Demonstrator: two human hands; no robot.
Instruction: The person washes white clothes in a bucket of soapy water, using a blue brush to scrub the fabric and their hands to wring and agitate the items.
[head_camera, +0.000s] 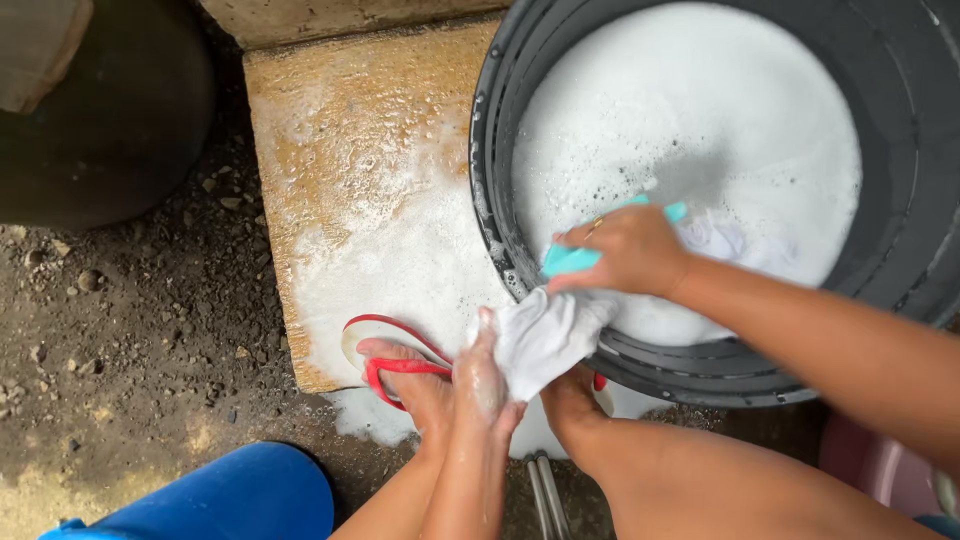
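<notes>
Both hands meet at the near rim of the big dark tub. The right hand is closed around a teal brush, and its fingers press the brush down on a white cloth. The left hand is soapy and holds the cloth from below, with the fingers curled up against it.

The cloth hangs over the tub's edge, right between the two hands. It touches both of them. Its long way runs from the left hand at the bottom left up to the right hand at the top right, and more of it trails back into the white foam inside the tub. The brush sits across the top end of the cloth, so the right hand is on top and the left hand is underneath.

Just beside the left hand a foot rests in a red sandal on a wet, soapy slab. A blue container stands near, on the dirt ground.
</notes>
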